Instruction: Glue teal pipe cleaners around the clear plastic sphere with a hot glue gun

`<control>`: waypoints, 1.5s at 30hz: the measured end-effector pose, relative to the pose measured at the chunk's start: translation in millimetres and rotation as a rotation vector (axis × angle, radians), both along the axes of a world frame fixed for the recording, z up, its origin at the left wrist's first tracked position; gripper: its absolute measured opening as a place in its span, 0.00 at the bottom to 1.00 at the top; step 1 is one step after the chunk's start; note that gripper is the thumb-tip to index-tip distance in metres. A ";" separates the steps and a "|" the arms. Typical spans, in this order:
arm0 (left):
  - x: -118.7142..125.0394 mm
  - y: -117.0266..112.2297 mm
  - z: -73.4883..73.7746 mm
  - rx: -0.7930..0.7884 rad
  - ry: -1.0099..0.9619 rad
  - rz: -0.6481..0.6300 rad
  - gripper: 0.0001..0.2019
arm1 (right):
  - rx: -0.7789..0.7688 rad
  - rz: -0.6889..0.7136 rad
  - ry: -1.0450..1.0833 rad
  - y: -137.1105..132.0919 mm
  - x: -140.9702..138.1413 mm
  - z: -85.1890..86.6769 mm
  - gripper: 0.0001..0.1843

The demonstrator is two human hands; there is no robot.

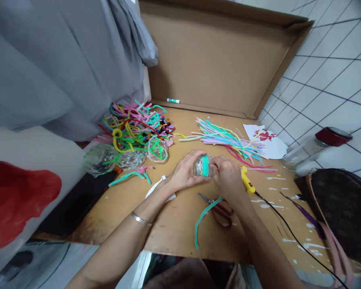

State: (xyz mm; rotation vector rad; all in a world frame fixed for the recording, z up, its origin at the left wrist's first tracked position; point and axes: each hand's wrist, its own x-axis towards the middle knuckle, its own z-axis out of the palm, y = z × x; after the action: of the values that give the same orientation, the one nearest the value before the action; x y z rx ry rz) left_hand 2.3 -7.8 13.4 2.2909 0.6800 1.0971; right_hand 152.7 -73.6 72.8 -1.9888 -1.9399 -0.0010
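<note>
My left hand (185, 170) is wrapped around a small clear rounded container (199, 166) with teal strips on its side. Close against its right side, the fingers of my right hand (228, 172) are pinched together. From beneath that hand trails a teal pipe cleaner (202, 218), its tail curving down toward the table's front edge. Scissors with dark red handles (224, 214) lie under the right hand, partly covered by the pipe cleaner. Just right of the hand rests a yellow hot glue gun (247, 180). What the right fingertips press on is hidden.
Tangled pipe cleaners (135, 124) are heaped at left, beside clear plastic containers (100, 158). Straight pipe cleaners (225, 138) lie farther back. A glass bottle (314, 146) and brown bag (337, 208) stand right. The glue gun's cord (289, 233) crosses the table. Cardboard (219, 60) stands behind.
</note>
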 end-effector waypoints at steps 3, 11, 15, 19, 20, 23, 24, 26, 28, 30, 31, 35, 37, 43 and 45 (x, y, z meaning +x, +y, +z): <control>0.1 0.4 -0.9 0.012 -0.002 -0.001 0.37 | 0.012 0.013 -0.010 1.1 2.1 -1.3 0.12; -0.3 2.2 -1.2 0.031 -0.017 -0.013 0.36 | 0.065 0.015 0.073 1.5 3.8 -4.9 0.11; 0.1 1.9 0.1 0.039 -0.008 -0.011 0.34 | 0.068 -0.035 0.188 1.7 4.3 -5.1 0.08; 0.2 2.0 -0.9 0.034 -0.008 -0.024 0.34 | 0.052 -0.023 0.242 3.5 6.3 -6.6 0.09; 0.1 2.4 -1.5 0.029 -0.009 -0.026 0.34 | 0.054 -0.012 0.253 4.0 6.8 -7.3 0.09; -0.5 3.9 -3.5 0.017 -0.014 -0.039 0.35 | 0.071 0.006 0.290 4.8 8.0 -9.8 0.10; -0.7 4.4 -4.2 0.015 -0.022 -0.047 0.35 | 0.073 0.004 0.300 4.8 8.4 -10.5 0.10; -1.1 5.0 -5.5 0.014 -0.043 -0.063 0.34 | 0.067 -0.005 0.308 4.8 9.2 -11.7 0.09; -1.5 5.3 -6.5 0.013 -0.056 -0.069 0.35 | 0.060 -0.005 0.313 4.7 10.0 -12.5 0.09; -1.9 5.5 -6.9 0.014 -0.054 -0.070 0.35 | 0.070 0.004 0.320 4.6 10.6 -13.1 0.09; -2.1 5.7 -6.8 0.019 -0.052 -0.074 0.35 | 0.078 0.012 0.326 4.6 10.8 -13.4 0.09; -2.5 6.9 -5.0 0.065 -0.057 -0.118 0.31 | 0.097 0.028 0.348 4.5 10.7 -13.7 0.09; -2.3 7.4 -3.9 0.072 -0.062 -0.129 0.29 | 0.082 0.026 0.353 4.4 10.4 -13.2 0.09; -1.7 7.4 -3.6 0.078 -0.060 -0.133 0.29 | 0.081 0.022 0.388 3.8 10.5 -12.4 0.09; -1.9 7.4 -4.1 0.077 -0.053 -0.123 0.31 | 0.086 0.024 0.394 3.9 10.7 -12.6 0.09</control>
State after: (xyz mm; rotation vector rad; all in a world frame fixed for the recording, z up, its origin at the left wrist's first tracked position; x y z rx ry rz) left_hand 0.4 -0.4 9.3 2.3258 0.4771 1.1388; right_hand 163.4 -69.7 60.2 -1.7529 -1.6799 0.2862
